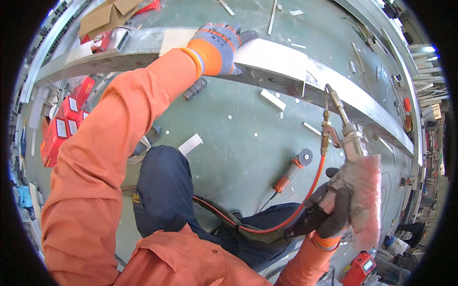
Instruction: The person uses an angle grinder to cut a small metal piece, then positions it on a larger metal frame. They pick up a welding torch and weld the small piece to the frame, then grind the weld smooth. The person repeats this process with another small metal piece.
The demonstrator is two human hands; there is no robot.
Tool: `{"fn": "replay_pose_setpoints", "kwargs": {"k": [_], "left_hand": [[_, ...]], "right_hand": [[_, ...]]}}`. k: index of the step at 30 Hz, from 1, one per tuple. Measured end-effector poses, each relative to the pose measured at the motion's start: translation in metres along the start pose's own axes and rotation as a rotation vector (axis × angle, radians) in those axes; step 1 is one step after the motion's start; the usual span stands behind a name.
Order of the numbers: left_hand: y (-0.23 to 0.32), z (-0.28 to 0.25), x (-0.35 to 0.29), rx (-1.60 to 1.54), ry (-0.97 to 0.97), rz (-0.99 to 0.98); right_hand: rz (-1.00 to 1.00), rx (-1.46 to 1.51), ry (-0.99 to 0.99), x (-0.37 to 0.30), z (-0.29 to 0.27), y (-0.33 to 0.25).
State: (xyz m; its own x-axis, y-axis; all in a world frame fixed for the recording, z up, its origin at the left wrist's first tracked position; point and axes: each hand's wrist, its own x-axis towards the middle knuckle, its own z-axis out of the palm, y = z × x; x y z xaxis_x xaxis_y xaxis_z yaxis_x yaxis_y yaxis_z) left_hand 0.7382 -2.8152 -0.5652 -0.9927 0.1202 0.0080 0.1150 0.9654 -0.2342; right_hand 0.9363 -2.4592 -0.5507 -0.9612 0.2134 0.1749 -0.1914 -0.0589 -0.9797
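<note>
I see my left hand [217,47], gloved, pressed flat with fingers spread on the long grey beam [281,71] that crosses the floor, holding nothing, its palm beside a pale plate [174,40] lying on that beam. My right hand [329,209] is closed tight round the handle of a torch [346,138], whose thin nozzle tip sits just at the beam's near edge, with a red hose [291,217] trailing from it. An angle grinder [292,171] lies on the floor near the beam, and red boxes [62,121] sit below the beam's left end.
</note>
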Motion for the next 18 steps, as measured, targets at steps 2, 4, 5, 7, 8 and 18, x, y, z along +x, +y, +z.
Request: {"fn": "replay_pose_setpoints", "kwargs": {"k": [2, 4, 5, 7, 8, 18], "left_hand": [[0.001, -0.01, -0.007, -0.057, -0.039, 0.009], [0.005, -0.02, -0.02, -0.156, -0.104, 0.011], [0.006, -0.024, -0.027, -0.22, -0.214, -0.003], [0.014, -0.042, -0.051, -0.357, -0.45, -0.029], [0.012, -0.041, -0.059, -0.482, -0.482, 0.044], [-0.006, -0.037, -0.032, -0.709, -0.462, 0.12]], "right_hand": [[0.055, -0.016, -0.03, -0.001, -0.006, 0.004], [0.136, -0.057, -0.082, -0.002, -0.014, 0.013], [0.164, -0.076, -0.103, -0.001, -0.017, 0.016], [0.205, -0.112, -0.13, 0.002, -0.023, 0.029], [0.225, -0.13, -0.136, 0.003, -0.026, 0.035], [0.253, -0.218, -0.284, 0.035, -0.009, 0.07]]}}
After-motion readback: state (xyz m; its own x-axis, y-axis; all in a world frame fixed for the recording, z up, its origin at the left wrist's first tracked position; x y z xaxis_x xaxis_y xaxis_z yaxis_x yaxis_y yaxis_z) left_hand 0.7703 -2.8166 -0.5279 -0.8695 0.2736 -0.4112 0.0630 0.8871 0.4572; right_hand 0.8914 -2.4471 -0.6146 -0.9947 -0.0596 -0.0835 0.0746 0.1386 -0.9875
